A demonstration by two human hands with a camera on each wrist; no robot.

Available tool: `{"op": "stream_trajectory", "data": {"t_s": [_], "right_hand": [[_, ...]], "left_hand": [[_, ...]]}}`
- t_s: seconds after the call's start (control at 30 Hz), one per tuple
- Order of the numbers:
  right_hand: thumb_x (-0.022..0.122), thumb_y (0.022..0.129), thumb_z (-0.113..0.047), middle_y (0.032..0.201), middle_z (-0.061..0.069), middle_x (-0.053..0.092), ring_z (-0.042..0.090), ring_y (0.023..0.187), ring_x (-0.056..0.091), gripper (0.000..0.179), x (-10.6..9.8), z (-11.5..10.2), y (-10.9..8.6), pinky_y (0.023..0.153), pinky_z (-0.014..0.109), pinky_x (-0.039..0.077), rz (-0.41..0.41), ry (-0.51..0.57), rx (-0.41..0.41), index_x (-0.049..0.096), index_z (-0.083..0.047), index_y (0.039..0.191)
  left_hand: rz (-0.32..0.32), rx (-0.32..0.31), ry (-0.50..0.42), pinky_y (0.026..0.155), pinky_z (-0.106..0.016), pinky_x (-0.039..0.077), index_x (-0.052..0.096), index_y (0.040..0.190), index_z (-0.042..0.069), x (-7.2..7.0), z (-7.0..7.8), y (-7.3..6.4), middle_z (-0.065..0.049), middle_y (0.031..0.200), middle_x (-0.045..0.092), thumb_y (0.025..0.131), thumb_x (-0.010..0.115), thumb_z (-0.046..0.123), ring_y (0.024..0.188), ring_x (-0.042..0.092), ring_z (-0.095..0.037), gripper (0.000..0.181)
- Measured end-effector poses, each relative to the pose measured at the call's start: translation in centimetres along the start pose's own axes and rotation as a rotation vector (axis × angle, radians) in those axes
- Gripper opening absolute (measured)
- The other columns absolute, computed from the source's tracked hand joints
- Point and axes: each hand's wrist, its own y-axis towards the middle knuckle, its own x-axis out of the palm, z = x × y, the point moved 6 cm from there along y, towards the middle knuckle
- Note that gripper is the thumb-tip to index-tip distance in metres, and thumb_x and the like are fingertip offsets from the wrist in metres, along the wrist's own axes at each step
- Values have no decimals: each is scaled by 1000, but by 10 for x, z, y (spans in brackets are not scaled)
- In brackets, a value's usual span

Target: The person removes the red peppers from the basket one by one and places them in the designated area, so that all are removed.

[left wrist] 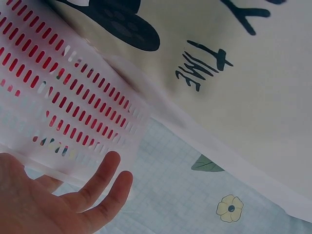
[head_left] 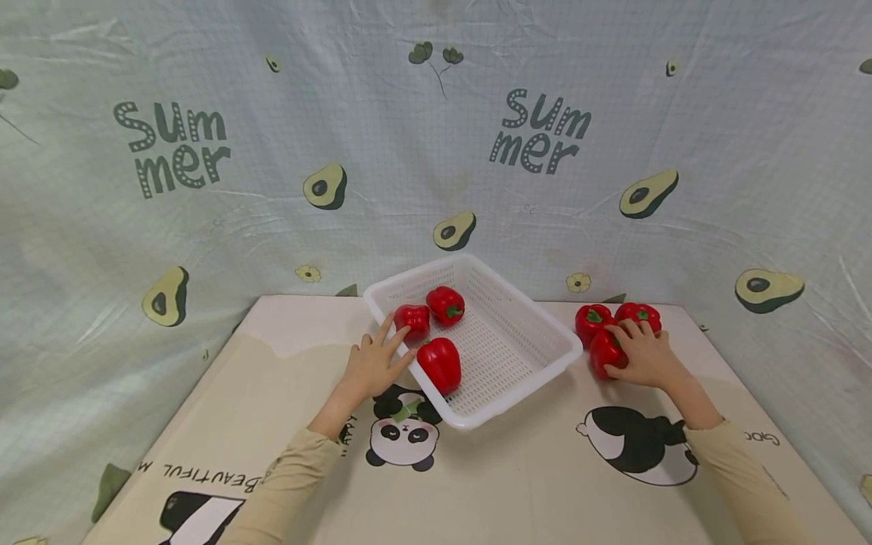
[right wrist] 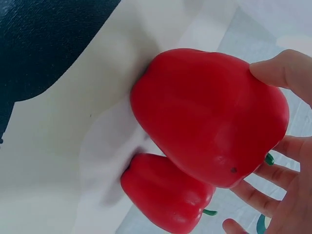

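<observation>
A white plastic basket [head_left: 497,348] sits slantwise near the middle back of the table, with three red bell peppers [head_left: 439,365] in its left part. My left hand [head_left: 371,365] rests at the basket's left rim, fingers spread and fairly straight. In the left wrist view those fingers [left wrist: 105,180] reach along the basket's slotted wall, red showing through the slots. To the right of the basket, my right hand [head_left: 643,356] grips the nearest red bell pepper [head_left: 602,354], thumb on one side and fingers on the other. Two more bell peppers [head_left: 593,322] lie right behind it.
The table [head_left: 531,477] has a pale cover printed with pandas and lettering. Behind and beside it hangs a light curtain [head_left: 381,136] with avocado and "summer" prints. The basket's right corner comes close to the peppers on the right.
</observation>
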Motion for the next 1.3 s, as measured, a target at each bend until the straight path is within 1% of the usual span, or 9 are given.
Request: {"op": "stream_trajectory", "data": {"t_s": [0.33,0.5,0.7,0.87,1.03,1.17,1.3], "right_hand": [[73,61,-35,113,24,45,45,105,37,75,4,1,0,78,68,35,-2,3,-9,43,-2,122],[74,61,-35,114,24,44,45,107,35,76,5,2,1,79,68,35,-12,7,-6,43,-2,123],[74,62,-36,116,24,42,45,109,33,77,2,0,0,80,69,34,1,2,-13,42,-2,123],[73,65,-36,117,23,41,43,110,31,74,-8,-6,3,82,68,33,26,8,-27,43,-2,123],[71,67,-36,118,21,43,40,109,34,70,-26,-19,9,82,63,35,76,10,-61,44,-3,123],[70,69,-34,118,19,43,39,108,36,67,-38,-29,16,82,62,35,117,38,-83,44,-6,124],[70,70,-31,121,19,42,38,111,34,66,-47,-38,23,86,63,32,132,87,-95,42,-7,125]], "left_hand": [[-3,2,-6,83,-54,41,35,138,21,1,0,0,-10,149,18,88,42,48,102,45,-38,57],[-5,3,-3,83,-54,42,35,138,21,0,0,0,-10,149,18,88,42,48,103,46,-37,58],[-1,4,0,83,-54,42,35,138,21,0,0,1,-10,149,18,88,42,49,102,46,-37,58],[-12,-3,2,85,-55,41,34,138,21,1,0,0,-10,150,17,88,41,49,104,45,-37,58],[-11,-2,1,85,-56,41,34,138,21,1,0,0,-10,150,18,88,41,49,105,45,-38,57],[-6,-1,4,85,-56,41,34,138,21,1,0,0,-10,149,18,88,41,49,104,45,-37,58],[0,1,0,85,-57,40,35,138,21,1,0,1,-10,149,19,88,41,49,104,46,-38,58]]}}
